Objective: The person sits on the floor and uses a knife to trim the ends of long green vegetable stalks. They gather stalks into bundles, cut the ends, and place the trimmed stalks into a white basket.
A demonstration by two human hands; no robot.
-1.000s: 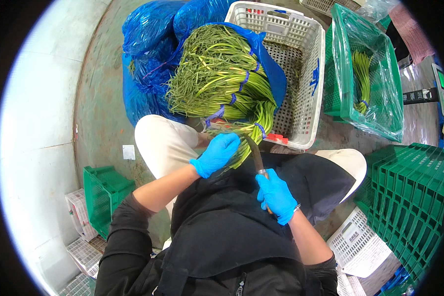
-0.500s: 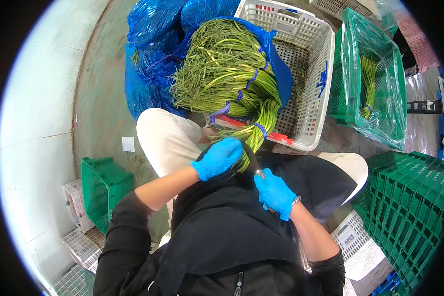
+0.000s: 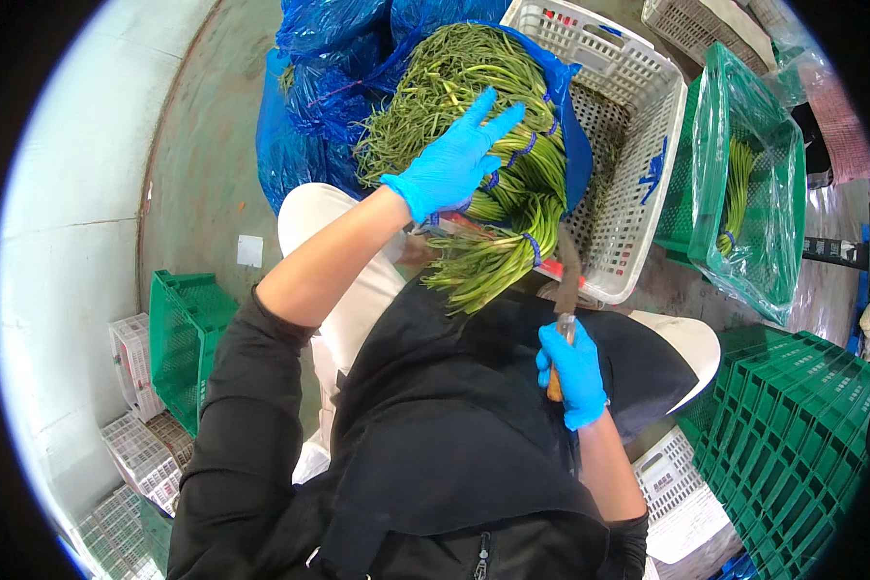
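Note:
My left hand [image 3: 459, 159], in a blue glove, reaches over a heap of long green stalks [image 3: 469, 68], its fingers spread and holding nothing. Purple-blue bands tie the stalks into bunches. One banded bunch [image 3: 493, 263] lies nearest me, at the front of the heap by my lap, its loose ends pointing left. In my gloved right hand [image 3: 572, 372] is a knife [image 3: 569, 275] with a wooden handle, its blade pointing up and away from me, just right of that bunch. A blue plastic bag [image 3: 578, 155] lies under and around the heap.
A white plastic crate [image 3: 638, 232] stands beyond my lap. To its right, a green crate [image 3: 696, 208] lined with clear film holds a banded bunch [image 3: 737, 193]. Full blue bags [image 3: 304, 126] sit far left. Stacked green crates [image 3: 783, 416] rise at right; another green crate [image 3: 188, 338] is at left.
My left hand has let go of the near bunch's ends, opened and moved up over the heap. The knife in my right hand has swung right, away from the stalks.

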